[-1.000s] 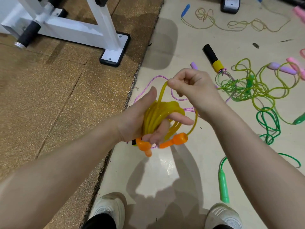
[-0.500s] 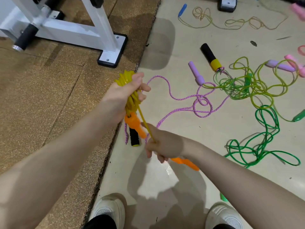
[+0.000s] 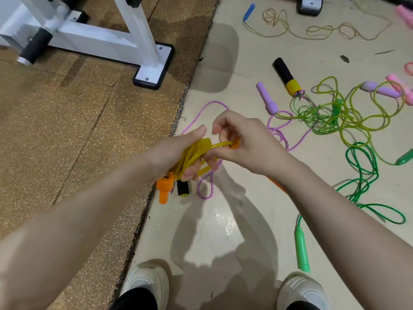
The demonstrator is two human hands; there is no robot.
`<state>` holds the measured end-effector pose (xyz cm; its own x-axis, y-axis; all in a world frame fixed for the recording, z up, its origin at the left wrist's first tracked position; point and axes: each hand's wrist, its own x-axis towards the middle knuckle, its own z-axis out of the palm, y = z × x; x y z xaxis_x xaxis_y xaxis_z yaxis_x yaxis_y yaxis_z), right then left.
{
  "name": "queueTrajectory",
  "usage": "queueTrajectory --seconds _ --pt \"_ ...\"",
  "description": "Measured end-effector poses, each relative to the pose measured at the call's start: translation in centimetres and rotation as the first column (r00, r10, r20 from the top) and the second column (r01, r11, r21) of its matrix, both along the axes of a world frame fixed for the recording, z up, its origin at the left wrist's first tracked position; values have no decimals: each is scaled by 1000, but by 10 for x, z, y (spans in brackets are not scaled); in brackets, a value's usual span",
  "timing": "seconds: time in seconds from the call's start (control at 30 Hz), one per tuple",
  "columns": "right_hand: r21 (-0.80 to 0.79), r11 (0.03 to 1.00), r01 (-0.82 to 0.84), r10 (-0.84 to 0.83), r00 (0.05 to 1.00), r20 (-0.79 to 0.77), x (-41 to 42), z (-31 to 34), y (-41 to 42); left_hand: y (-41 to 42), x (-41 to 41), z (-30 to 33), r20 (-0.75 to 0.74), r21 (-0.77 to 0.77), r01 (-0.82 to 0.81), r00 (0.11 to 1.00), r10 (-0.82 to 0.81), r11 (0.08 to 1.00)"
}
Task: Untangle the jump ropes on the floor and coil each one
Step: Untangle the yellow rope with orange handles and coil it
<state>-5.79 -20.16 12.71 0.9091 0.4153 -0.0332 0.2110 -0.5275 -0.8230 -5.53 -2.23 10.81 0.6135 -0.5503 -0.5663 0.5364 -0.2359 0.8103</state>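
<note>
**Yellow rope held in both hands above the floor**

Head view: The yellow rope [image 3: 194, 154] is gathered into a bundle of loops and held in the left hand [image 3: 178, 151], whose fingers [image 3: 190, 172] are curled under and around the bundle while the thumb is stretched out straight. One strand is led from the bundle to the right hand [image 3: 240, 139], where it is pinched together with an orange handle [image 3: 234, 144] by curled fingers. A second orange handle [image 3: 165, 187] hangs below the left hand.

On the pale floor [image 3: 223, 231] under the hands a purple rope [image 3: 206, 186] is spread in loops, with a purple handle [image 3: 267, 98] farther off and a black-and-yellow handle [image 3: 183, 187] just beside the hanging orange one. To the right a lime rope [image 3: 348, 118] is tangled in a heap, and a green rope [image 3: 362, 166] with a green handle [image 3: 301, 249] lies near it. A tan rope [image 3: 312, 30] with a blue handle [image 3: 248, 11] is seen at the far side. A white metal frame [image 3: 100, 39] stands on the brown mat [image 3: 67, 130]. Two white shoes [image 3: 147, 283] are seen at the lower edge.
</note>
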Motion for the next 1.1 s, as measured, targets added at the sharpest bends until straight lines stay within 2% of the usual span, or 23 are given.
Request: queueTrajectory --seconds 0.03,0.1,0.2,0.4,0.5,0.63,0.77,0.83,0.9,0.93,1.0,1.03,1.1 --pt "16 999 42 -41 998 -36 1 -5 0 1 2 -2 -37 -67 72 997 -75 995" --pt "80 992 94 -75 974 -214 3 -12 -2 0 3 1 -70 -197 189 976 -206 962" --pt "276 961 7 119 892 -436 1 -15 -7 1 4 6 -37 -309 336 930 -365 890" --pt "464 870 -166 420 744 -520 -12 -14 -1 5 4 2 -105 -313 426 873 -477 849" --pt "519 844 -137 434 744 -509 -23 -16 4 5 5 4 -129 -219 485 846 -518 847" --pt "440 898 -17 274 805 -527 -22 -27 9 2 5 4 -127 -76 347 926 -354 935" --pt "414 897 154 118 819 -561 -15 -28 8 -7 5 10 -114 55 67 992 -60 996" --pt "363 910 199 33 839 -544 -13 -29 8 -7 9 6 -22 173 -139 989 145 975" --pt "313 914 257 -68 859 -508 -12 -31 7 -5 11 -1 138 262 -312 949 284 913" --pt "315 903 291 -101 859 -502 -11 -31 6 -3 13 -5 166 245 -378 924 345 893" --pt "356 867 350 -121 839 -531 -10 -32 4 -2 12 -10 51 118 -456 890 453 882" --pt "395 839 375 -104 823 -559 -9 -32 2 -2 11 -13 17 69 -455 890 455 888" --pt "484 775 405 -36 794 -606 -8 -31 0 -2 8 -19 132 141 -395 916 378 908"
